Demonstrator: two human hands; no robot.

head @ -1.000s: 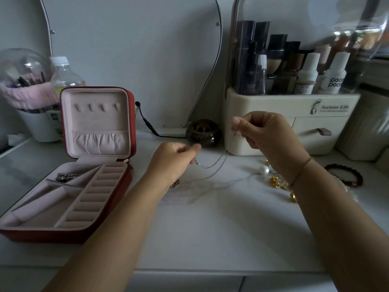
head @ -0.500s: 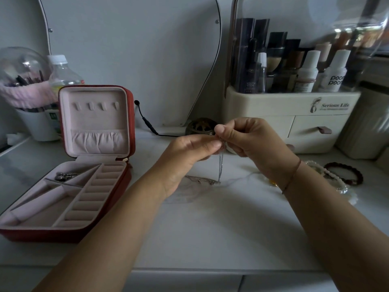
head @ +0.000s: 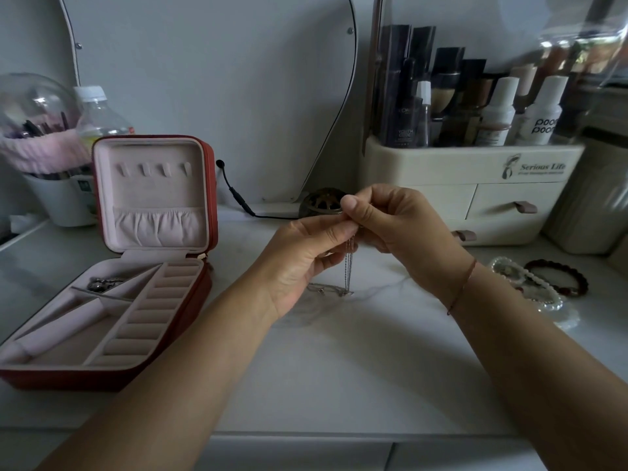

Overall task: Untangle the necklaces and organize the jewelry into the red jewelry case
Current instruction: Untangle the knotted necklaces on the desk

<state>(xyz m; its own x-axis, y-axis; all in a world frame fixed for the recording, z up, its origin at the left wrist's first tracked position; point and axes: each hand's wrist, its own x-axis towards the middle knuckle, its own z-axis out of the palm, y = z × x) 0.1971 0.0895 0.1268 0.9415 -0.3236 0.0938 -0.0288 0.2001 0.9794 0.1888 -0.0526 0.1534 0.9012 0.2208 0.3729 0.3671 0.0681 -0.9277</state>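
Note:
A thin silver necklace [head: 348, 271] hangs doubled from my fingers, its lower end trailing on the white tabletop. My left hand [head: 302, 258] and my right hand [head: 394, 220] meet above the table's middle, and both pinch the chain's top between thumb and fingers. The red jewelry case [head: 204, 283] lies open at the left, its lid upright, with a small silver piece [head: 102, 283] in a rear compartment. A dark red bead bracelet [head: 574, 277] and a pearl bracelet [head: 533, 283] lie at the right, behind my right wrist.
A cream cosmetics organizer [head: 469, 185] with drawers stands at the back right. A dark round pot [head: 323, 202] and a black cable [head: 238, 198] sit behind my hands. A water bottle [head: 97, 117] and a brush cup [head: 57, 195] stand at the back left.
My hands came together from a spread position; the necklace, earlier stretched between them, now hangs doubled from the joined fingertips. In the last half second they barely moved.

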